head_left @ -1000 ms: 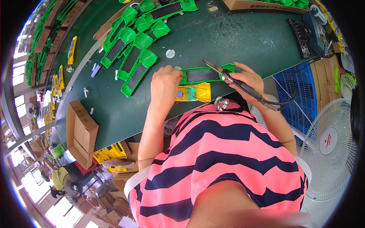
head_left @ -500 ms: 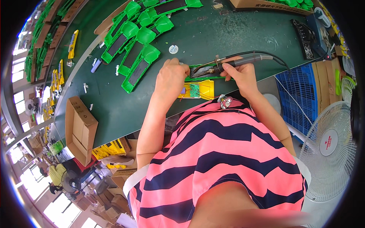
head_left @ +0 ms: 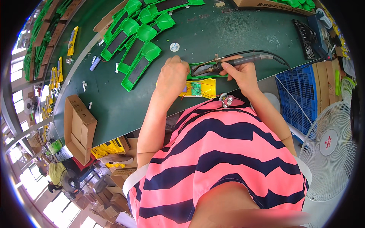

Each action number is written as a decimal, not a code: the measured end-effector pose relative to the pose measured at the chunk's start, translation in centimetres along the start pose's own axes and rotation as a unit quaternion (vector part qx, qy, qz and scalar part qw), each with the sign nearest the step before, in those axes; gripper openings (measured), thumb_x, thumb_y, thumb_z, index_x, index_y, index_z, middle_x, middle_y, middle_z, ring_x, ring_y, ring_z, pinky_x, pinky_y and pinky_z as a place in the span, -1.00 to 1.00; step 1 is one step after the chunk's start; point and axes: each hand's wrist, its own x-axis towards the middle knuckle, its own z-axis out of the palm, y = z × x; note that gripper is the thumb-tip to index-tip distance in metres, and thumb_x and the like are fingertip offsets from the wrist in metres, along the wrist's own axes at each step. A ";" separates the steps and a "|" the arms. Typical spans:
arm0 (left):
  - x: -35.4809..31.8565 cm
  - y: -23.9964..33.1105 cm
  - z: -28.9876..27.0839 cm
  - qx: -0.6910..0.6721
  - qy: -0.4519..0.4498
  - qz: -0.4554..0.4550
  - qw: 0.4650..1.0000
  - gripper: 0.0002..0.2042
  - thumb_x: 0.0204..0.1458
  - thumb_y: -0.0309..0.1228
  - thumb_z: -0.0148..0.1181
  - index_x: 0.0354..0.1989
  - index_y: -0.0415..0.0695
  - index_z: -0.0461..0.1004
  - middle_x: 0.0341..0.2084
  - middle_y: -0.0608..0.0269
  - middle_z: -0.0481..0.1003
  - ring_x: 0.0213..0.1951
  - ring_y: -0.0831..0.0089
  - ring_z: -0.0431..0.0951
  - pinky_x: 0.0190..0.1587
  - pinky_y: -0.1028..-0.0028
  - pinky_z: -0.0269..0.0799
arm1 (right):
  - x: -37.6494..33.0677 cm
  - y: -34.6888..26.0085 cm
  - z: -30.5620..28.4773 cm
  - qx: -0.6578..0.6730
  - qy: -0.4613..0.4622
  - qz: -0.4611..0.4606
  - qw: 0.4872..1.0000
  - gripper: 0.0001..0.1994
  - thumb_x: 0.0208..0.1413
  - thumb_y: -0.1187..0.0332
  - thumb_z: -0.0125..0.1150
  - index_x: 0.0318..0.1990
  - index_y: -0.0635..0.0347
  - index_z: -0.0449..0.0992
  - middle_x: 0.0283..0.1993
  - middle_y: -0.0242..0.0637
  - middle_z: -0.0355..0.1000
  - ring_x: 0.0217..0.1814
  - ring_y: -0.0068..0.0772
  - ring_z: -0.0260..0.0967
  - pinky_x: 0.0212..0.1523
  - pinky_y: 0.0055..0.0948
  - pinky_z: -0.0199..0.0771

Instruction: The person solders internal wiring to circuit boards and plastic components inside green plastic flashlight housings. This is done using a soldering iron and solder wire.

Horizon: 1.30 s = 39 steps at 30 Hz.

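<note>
My right hand (head_left: 239, 72) grips a grey-handled soldering iron (head_left: 243, 59), its tip pointing left over a green plastic shell (head_left: 205, 71) lying on the dark green bench (head_left: 228, 34). My left hand (head_left: 173, 76) presses down on the left end of that shell. Just below the shell lies a yellow plastic part (head_left: 203, 88) with a small circuit board and thin wires on it. The iron's black cable runs right across the bench.
Several green shells (head_left: 138, 34) are stacked at the bench's far left. An open cardboard box (head_left: 78, 127) sits at the left edge. A blue crate (head_left: 300, 98) and a white fan (head_left: 329, 150) stand to the right. Yellow parts (head_left: 110, 150) lie below the bench.
My right hand swung the soldering iron from pointing up-left to lying level, tip now over the green shell. My left hand slid up onto the shell's left end.
</note>
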 end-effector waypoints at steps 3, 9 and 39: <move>0.1 0.0 -0.1 -0.005 -0.008 0.000 1.000 -0.93 -0.16 -0.51 0.05 -0.53 -0.20 0.45 -0.55 0.08 0.31 -0.35 0.16 0.37 -0.31 0.26 0.28 | 0.0 0.1 -0.3 -0.006 -0.005 -0.006 1.000 -0.85 -0.02 0.45 0.16 -0.30 0.33 0.44 -0.43 -0.26 0.44 -0.46 -0.56 0.40 -0.59 -0.67 0.29; 0.1 0.2 -0.2 0.001 -0.001 -0.001 1.000 -0.94 -0.18 -0.51 0.07 -0.54 -0.18 0.47 -0.57 0.10 0.31 -0.37 0.17 0.38 -0.34 0.27 0.29 | -0.8 0.1 -1.2 0.069 0.015 -0.036 0.997 -0.83 -0.02 0.47 0.15 -0.26 0.38 0.42 -0.43 -0.23 0.44 -0.44 -0.54 0.41 -0.57 -0.64 0.32; 0.2 0.3 -0.4 0.015 0.033 -0.023 0.999 -0.97 -0.32 -0.52 0.17 -0.62 -0.15 0.49 -0.62 0.15 0.32 -0.45 0.24 0.40 -0.42 0.33 0.29 | -2.3 0.0 -4.8 -0.372 -0.026 -0.287 0.883 -0.41 -0.22 0.46 0.28 0.04 0.14 0.20 -0.08 -0.41 0.43 0.07 -0.36 0.27 0.27 -0.07 -0.15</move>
